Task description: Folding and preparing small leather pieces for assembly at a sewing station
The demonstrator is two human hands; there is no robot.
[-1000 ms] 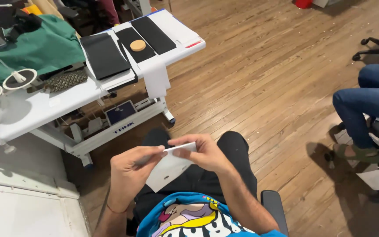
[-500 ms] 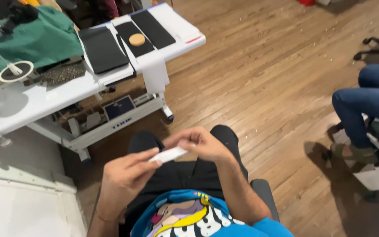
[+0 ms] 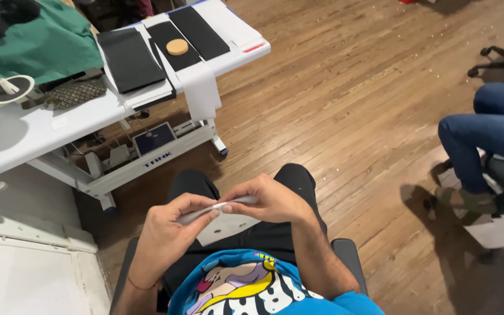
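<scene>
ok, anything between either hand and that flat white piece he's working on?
Nothing visible. The left hand and right hand both pinch the thin white piece directly, one at each end, above the lap. Fingers cover parts of it.

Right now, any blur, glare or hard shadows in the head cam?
Head view: sharp overall, the left hand and right hand crisp on the thin white strip; soft sheen on the wood floor, no blown glare; a dark shadow under the white table; wide-angle lens bends the edges.

Single head-worn view, steeply downward, close over lap [image 3: 252, 233] and floor [image 3: 351, 105].
</scene>
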